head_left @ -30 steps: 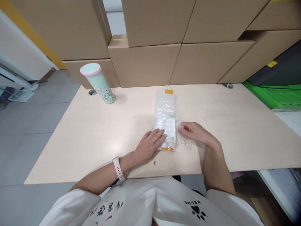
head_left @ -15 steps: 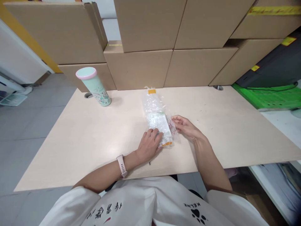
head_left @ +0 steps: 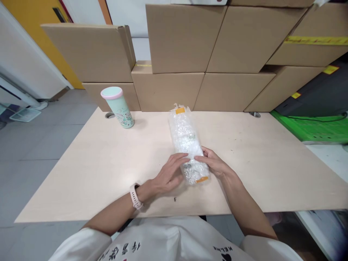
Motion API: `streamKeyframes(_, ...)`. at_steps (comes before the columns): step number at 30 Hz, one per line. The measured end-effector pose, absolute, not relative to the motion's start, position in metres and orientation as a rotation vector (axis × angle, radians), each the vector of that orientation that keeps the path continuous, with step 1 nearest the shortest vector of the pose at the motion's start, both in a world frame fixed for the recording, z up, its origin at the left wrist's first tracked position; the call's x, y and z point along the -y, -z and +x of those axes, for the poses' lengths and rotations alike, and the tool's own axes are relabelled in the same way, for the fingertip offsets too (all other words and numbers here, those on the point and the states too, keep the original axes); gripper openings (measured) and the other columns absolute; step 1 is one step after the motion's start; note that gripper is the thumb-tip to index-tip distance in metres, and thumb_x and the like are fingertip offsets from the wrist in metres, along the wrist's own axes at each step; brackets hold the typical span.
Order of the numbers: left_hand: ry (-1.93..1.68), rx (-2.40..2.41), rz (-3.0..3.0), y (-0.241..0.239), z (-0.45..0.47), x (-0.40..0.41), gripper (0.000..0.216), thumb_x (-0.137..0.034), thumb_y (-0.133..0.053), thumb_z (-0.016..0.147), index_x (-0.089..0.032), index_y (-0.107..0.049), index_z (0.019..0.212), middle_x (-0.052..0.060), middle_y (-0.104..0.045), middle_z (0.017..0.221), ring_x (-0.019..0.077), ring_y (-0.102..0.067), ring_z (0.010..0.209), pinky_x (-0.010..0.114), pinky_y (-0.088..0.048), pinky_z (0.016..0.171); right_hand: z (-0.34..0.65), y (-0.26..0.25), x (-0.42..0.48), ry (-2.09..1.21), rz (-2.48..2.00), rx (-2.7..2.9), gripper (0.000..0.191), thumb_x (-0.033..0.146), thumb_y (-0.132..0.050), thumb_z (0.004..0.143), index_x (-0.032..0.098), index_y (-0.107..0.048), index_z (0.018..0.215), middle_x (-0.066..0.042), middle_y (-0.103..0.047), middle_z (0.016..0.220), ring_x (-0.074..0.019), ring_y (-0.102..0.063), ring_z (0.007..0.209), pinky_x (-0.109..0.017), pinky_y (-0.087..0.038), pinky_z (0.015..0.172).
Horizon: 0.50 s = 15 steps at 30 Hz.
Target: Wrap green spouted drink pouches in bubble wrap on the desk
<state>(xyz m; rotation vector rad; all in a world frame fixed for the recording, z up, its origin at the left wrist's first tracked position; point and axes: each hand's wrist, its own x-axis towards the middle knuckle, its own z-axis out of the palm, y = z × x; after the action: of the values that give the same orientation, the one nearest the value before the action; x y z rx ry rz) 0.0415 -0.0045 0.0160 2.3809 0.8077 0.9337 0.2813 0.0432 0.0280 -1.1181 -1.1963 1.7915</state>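
A long bubble-wrap package [head_left: 185, 134] lies slantwise on the table, with an orange strip at its far end and another at its near end. Something white shows through the clear plastic, but its kind is hidden. My left hand [head_left: 171, 172], wearing a pale pink watch band at the wrist, rests at the package's left side. Its fingers are stretched out and their tips touch the wrap. At the right edge, my right hand [head_left: 216, 161] pinches the wrap, thumb on top and the other fingers beside and partly under it.
On the left of the wooden table [head_left: 122, 156] stands a mint green tumbler [head_left: 121, 112] with a pink rim. Stacked cardboard boxes [head_left: 171, 90] line the back edge. To the right are a green crate [head_left: 315, 127] and a dark case [head_left: 315, 87].
The bubble wrap now lies folded closer around the white content. My right thumb has come onto the wrap's top, and my left fingers have straightened. The view has tilted up a little.
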Motion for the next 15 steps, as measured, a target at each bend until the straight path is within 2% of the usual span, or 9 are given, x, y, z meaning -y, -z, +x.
streamKeyframes(2, -0.991, -0.956, 2.52, -0.019, 0.03, -0.005, 0.068, -0.019, -0.041, 0.096, -0.027, -0.018, 0.16, 0.013, -0.032, 0.163, 0.0302, -0.024, 0.154, 0.058, -0.025, 0.122, 0.286, -0.031, -0.043, -1.865, -1.051, 1.205, 0.053, 0.031, -0.087, 0.072, 0.019, -0.065, 0.119, -0.006, -0.074, 0.109, -0.0181, -0.07, 0.093, -0.029, -0.055, 0.081)
streamKeyframes(4, -0.967, -1.247, 2.679, -0.017, 0.02, -0.016, 0.085, -0.007, -0.047, 0.087, -0.027, -0.012, 0.162, 0.013, -0.024, 0.168, 0.0345, -0.009, 0.158, 0.066, -0.008, 0.124, 0.288, -0.033, -0.04, -1.954, -0.985, 1.245, 0.054, 0.03, -0.086, 0.074, 0.02, -0.065, 0.122, -0.005, -0.074, 0.107, -0.0171, -0.07, 0.09, -0.028, -0.054, 0.08)
streamKeyframes(7, -0.968, -1.514, 2.762, -0.011, 0.01, -0.027, 0.092, -0.003, -0.056, 0.081, -0.026, -0.019, 0.161, 0.016, -0.014, 0.17, 0.0399, -0.003, 0.158, 0.071, 0.0, 0.12, 0.286, -0.034, -0.035, -2.082, -0.884, 1.37, 0.054, 0.032, -0.087, 0.072, 0.019, -0.067, 0.12, -0.005, -0.074, 0.103, -0.017, -0.07, 0.088, -0.028, -0.054, 0.078)
streamKeyframes(9, -1.041, -1.524, 2.715, -0.012, 0.007, -0.028, 0.08, -0.014, -0.063, 0.084, -0.026, -0.031, 0.157, 0.017, -0.019, 0.169, 0.0417, -0.01, 0.157, 0.071, 0.001, 0.12, 0.283, -0.033, -0.033, -2.14, -0.82, 1.471, 0.052, 0.033, -0.089, 0.07, 0.017, -0.068, 0.116, -0.005, -0.074, 0.102, -0.0174, -0.069, 0.089, -0.028, -0.054, 0.079)
streamKeyframes(11, -1.085, -1.401, 2.585, -0.018, 0.006, -0.026, 0.067, -0.031, -0.067, 0.085, -0.026, -0.045, 0.148, 0.016, -0.042, 0.159, 0.0413, -0.032, 0.15, 0.069, -0.004, 0.122, 0.279, -0.033, -0.031, -2.159, -0.771, 1.526, 0.049, 0.034, -0.089, 0.069, 0.017, -0.069, 0.111, -0.004, -0.073, 0.099, -0.0173, -0.068, 0.087, -0.029, -0.054, 0.079)
streamKeyframes(13, -1.062, -1.231, 2.316, -0.027, 0.006, -0.022, 0.058, -0.04, -0.07, 0.083, -0.025, -0.055, 0.137, 0.012, -0.064, 0.137, 0.0364, -0.057, 0.131, 0.062, -0.024, 0.12, 0.276, -0.032, -0.03, -2.137, -0.743, 1.528, 0.045, 0.036, -0.089, 0.069, 0.017, -0.069, 0.105, -0.003, -0.073, 0.094, -0.0173, -0.068, 0.083, -0.03, -0.054, 0.077)
streamKeyframes(15, -1.025, -1.059, 1.938, -0.036, 0.007, -0.018, 0.053, -0.043, -0.07, 0.082, -0.024, -0.06, 0.13, 0.01, -0.071, 0.122, 0.0311, -0.068, 0.113, 0.051, -0.045, 0.108, 0.274, -0.033, -0.028, -2.077, -0.748, 1.508, 0.043, 0.037, -0.09, 0.067, 0.018, -0.069, 0.099, -0.003, -0.072, 0.089, -0.018, -0.067, 0.08, -0.03, -0.055, 0.074)
